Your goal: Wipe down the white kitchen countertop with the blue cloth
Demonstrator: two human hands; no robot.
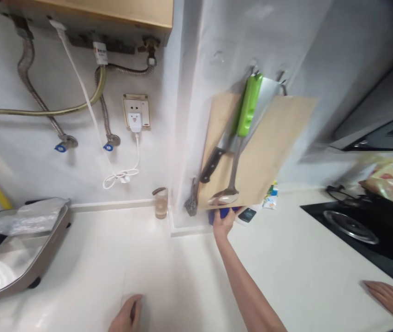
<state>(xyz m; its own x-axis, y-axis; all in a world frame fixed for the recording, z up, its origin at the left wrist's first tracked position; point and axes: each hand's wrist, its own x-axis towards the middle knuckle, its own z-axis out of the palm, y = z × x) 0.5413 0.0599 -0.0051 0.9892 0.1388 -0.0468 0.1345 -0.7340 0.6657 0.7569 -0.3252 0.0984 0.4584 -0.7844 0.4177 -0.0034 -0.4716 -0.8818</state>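
My right hand [223,224] reaches forward to the wall and grips a blue object [224,213] just under the hanging cutting board [269,157]; most of that object is hidden, so its kind is unclear. In front of the board hang a ladle [233,170] with a green handle and a knife [213,165] with a black handle. Low at the bottom edge, my left hand [127,314] is loosely closed above the white counter [162,276], with nothing visible in its curled fingers. Beside the blue object lies a small white device with a dark screen [247,215].
Another person's hand [392,299] rests on the counter at the right, near the black cooktop [355,230]. A glass cup [161,204] stands by the wall corner. An electric pan [37,258] holds a plastic bag at left. A scrubber [191,205] hangs beside the board.
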